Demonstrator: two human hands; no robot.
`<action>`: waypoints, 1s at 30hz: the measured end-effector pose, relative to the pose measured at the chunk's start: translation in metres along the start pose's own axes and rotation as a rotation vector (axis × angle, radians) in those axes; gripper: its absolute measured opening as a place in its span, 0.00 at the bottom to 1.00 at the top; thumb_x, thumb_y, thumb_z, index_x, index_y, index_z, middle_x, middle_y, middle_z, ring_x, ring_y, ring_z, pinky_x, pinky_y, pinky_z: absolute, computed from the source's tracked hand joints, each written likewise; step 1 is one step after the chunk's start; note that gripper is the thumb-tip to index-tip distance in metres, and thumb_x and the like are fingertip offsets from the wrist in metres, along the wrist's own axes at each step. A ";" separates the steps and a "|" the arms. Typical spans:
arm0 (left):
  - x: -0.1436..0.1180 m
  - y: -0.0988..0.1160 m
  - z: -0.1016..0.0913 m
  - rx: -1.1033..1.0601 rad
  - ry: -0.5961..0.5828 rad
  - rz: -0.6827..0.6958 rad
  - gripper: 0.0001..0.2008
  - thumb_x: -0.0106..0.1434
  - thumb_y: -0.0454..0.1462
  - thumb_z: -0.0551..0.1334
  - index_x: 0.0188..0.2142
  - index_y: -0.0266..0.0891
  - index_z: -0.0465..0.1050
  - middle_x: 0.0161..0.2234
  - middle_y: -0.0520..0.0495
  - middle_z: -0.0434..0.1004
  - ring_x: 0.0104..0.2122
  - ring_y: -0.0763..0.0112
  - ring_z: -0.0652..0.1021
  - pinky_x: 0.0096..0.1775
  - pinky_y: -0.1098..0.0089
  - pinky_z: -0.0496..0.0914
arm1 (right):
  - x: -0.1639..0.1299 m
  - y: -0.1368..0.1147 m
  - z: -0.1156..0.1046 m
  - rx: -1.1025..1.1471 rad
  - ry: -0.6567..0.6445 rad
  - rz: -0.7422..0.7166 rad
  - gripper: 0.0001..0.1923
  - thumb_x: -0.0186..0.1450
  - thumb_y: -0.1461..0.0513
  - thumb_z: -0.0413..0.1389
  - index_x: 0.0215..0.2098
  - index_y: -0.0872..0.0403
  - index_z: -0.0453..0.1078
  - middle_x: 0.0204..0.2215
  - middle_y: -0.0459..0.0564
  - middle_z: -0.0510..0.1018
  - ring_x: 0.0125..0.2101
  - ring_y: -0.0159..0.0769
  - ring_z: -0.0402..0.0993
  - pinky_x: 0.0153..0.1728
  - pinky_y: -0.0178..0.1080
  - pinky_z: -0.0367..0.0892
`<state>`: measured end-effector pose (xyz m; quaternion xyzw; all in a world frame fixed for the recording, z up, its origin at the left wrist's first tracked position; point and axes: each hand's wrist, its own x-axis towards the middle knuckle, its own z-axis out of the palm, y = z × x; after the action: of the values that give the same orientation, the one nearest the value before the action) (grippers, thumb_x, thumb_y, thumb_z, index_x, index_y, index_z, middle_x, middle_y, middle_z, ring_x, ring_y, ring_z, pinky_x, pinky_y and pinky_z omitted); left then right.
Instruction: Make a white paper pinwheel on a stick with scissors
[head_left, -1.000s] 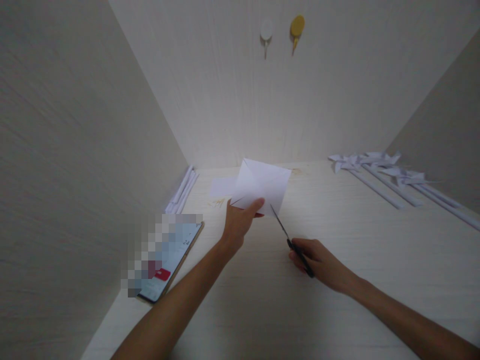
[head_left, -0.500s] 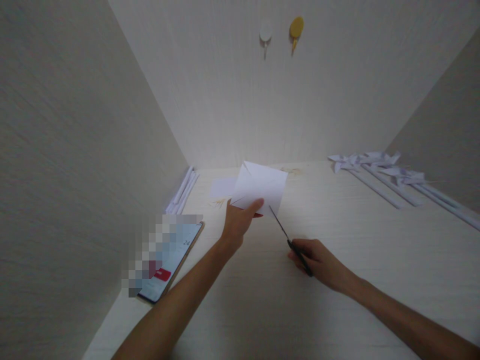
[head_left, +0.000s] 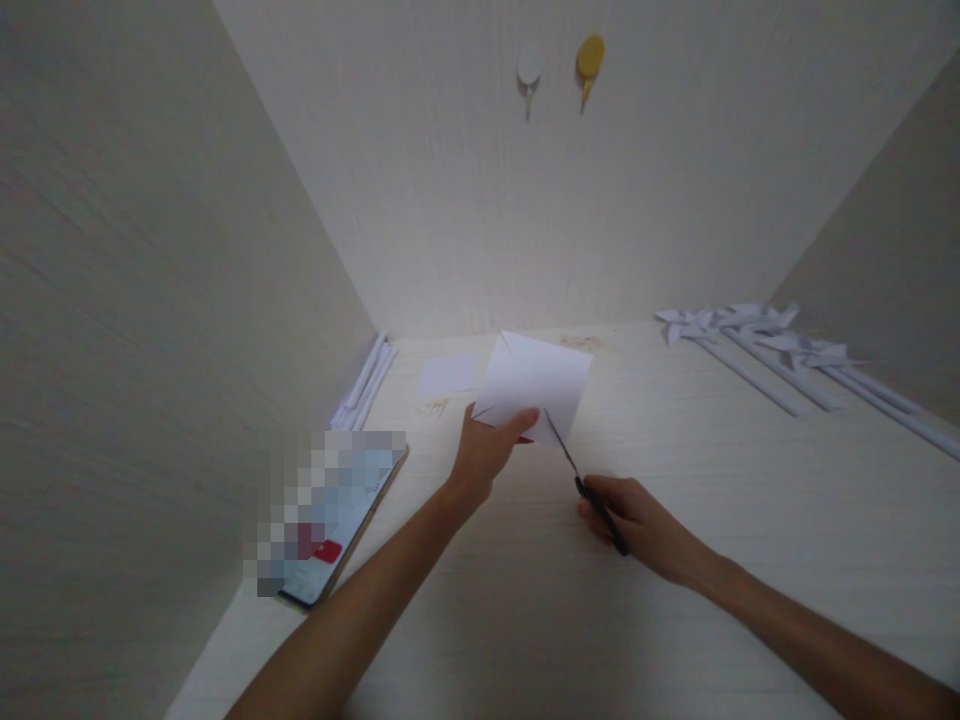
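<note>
My left hand [head_left: 486,452] pinches the near edge of a creased white paper square [head_left: 541,378] and holds it tilted above the pale wooden table [head_left: 525,600]. My right hand [head_left: 639,522] grips black-handled scissors [head_left: 583,484], whose thin blades point up and left and reach the paper's lower edge, just right of my left thumb. I cannot make out whether the blades are apart. A smaller white paper sheet [head_left: 447,375] lies flat on the table behind my left hand.
A phone [head_left: 330,530] with a lit, partly blurred screen lies at the left. Rolled white paper sticks [head_left: 365,382] rest along the left wall. Several white paper pinwheels [head_left: 757,335] on sticks lie at the far right. Two hooks [head_left: 559,62] hang on the back wall.
The left hand has shifted the paper slightly to the right and turned it. The scissor tips now meet the paper's lower edge. The right hand has barely moved.
</note>
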<state>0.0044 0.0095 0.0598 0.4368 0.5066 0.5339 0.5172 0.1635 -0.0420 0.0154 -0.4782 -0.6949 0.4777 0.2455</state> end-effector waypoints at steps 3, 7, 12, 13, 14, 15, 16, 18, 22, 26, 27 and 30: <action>0.000 0.000 0.000 0.005 0.004 -0.009 0.11 0.41 0.34 0.66 0.26 0.33 0.72 0.24 0.48 0.75 0.24 0.70 0.75 0.25 0.72 0.72 | 0.000 0.001 -0.001 -0.013 0.004 0.006 0.17 0.59 0.53 0.45 0.18 0.53 0.52 0.15 0.40 0.56 0.17 0.26 0.51 0.18 0.32 0.49; 0.000 0.000 0.000 0.003 0.002 -0.011 0.10 0.41 0.35 0.66 0.26 0.33 0.72 0.24 0.48 0.75 0.24 0.71 0.75 0.25 0.72 0.72 | 0.001 0.004 0.000 -0.004 0.013 0.015 0.16 0.59 0.53 0.45 0.18 0.53 0.52 0.15 0.40 0.56 0.17 0.26 0.51 0.18 0.32 0.49; 0.000 0.000 0.000 0.007 0.012 -0.014 0.09 0.41 0.34 0.66 0.25 0.33 0.72 0.23 0.49 0.75 0.24 0.71 0.74 0.25 0.71 0.71 | 0.003 0.007 0.001 -0.018 0.028 0.012 0.17 0.59 0.54 0.46 0.17 0.54 0.53 0.14 0.41 0.56 0.17 0.26 0.52 0.18 0.32 0.49; 0.000 0.000 0.000 0.005 0.011 -0.016 0.09 0.41 0.34 0.66 0.25 0.33 0.72 0.23 0.49 0.75 0.23 0.71 0.74 0.25 0.71 0.71 | 0.003 0.007 0.001 -0.018 0.031 0.010 0.17 0.59 0.54 0.46 0.17 0.53 0.52 0.14 0.41 0.56 0.17 0.26 0.52 0.18 0.32 0.49; -0.001 0.001 0.000 0.002 0.009 -0.019 0.09 0.42 0.34 0.65 0.25 0.33 0.72 0.23 0.49 0.75 0.23 0.71 0.74 0.25 0.71 0.71 | 0.003 0.007 0.001 -0.014 0.031 0.009 0.17 0.59 0.54 0.46 0.17 0.53 0.52 0.14 0.40 0.56 0.16 0.26 0.52 0.18 0.32 0.49; -0.001 0.001 0.000 -0.001 0.006 -0.021 0.09 0.42 0.33 0.65 0.25 0.33 0.72 0.23 0.49 0.74 0.23 0.72 0.74 0.25 0.72 0.71 | 0.003 0.006 0.001 -0.007 0.030 0.009 0.17 0.59 0.54 0.46 0.17 0.53 0.52 0.14 0.40 0.56 0.16 0.26 0.52 0.18 0.32 0.49; -0.002 0.001 0.001 0.000 0.001 -0.021 0.08 0.42 0.33 0.65 0.25 0.33 0.72 0.23 0.50 0.74 0.23 0.72 0.74 0.25 0.72 0.71 | 0.002 0.005 0.001 0.001 0.029 0.009 0.16 0.58 0.54 0.46 0.17 0.53 0.52 0.14 0.40 0.56 0.16 0.26 0.52 0.17 0.32 0.49; -0.003 0.001 0.002 0.013 -0.019 -0.021 0.08 0.42 0.33 0.65 0.25 0.34 0.72 0.22 0.50 0.74 0.23 0.73 0.74 0.24 0.73 0.71 | 0.002 0.004 0.001 0.021 0.026 0.005 0.16 0.58 0.54 0.46 0.18 0.53 0.53 0.14 0.40 0.56 0.16 0.26 0.52 0.17 0.32 0.49; -0.005 0.000 0.003 0.040 -0.053 -0.028 0.06 0.43 0.33 0.65 0.24 0.34 0.72 0.21 0.51 0.73 0.23 0.74 0.73 0.24 0.74 0.70 | 0.002 0.005 0.001 0.036 0.032 -0.004 0.16 0.59 0.53 0.45 0.18 0.54 0.53 0.15 0.41 0.57 0.17 0.26 0.53 0.18 0.32 0.50; -0.005 -0.001 0.003 0.040 -0.047 -0.031 0.06 0.42 0.32 0.65 0.23 0.34 0.72 0.21 0.51 0.73 0.23 0.73 0.73 0.25 0.73 0.70 | 0.002 0.006 0.001 0.029 0.032 0.016 0.17 0.59 0.53 0.45 0.18 0.54 0.53 0.14 0.41 0.57 0.17 0.26 0.52 0.17 0.32 0.49; -0.005 -0.001 0.003 0.040 -0.046 -0.031 0.06 0.42 0.32 0.65 0.24 0.34 0.72 0.22 0.51 0.74 0.23 0.73 0.73 0.25 0.73 0.70 | 0.002 0.006 0.001 0.032 0.033 0.019 0.17 0.59 0.53 0.46 0.18 0.54 0.53 0.14 0.41 0.57 0.16 0.26 0.52 0.17 0.32 0.49; -0.004 -0.001 0.002 0.044 -0.046 -0.029 0.06 0.42 0.32 0.65 0.24 0.34 0.72 0.22 0.51 0.74 0.24 0.73 0.73 0.25 0.73 0.71 | 0.003 0.007 0.001 0.039 0.040 0.021 0.17 0.58 0.52 0.46 0.18 0.54 0.53 0.14 0.41 0.56 0.16 0.26 0.51 0.17 0.31 0.49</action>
<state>0.0068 0.0053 0.0590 0.4528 0.5124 0.5050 0.5267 0.1643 -0.0395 0.0081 -0.4901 -0.6752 0.4842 0.2635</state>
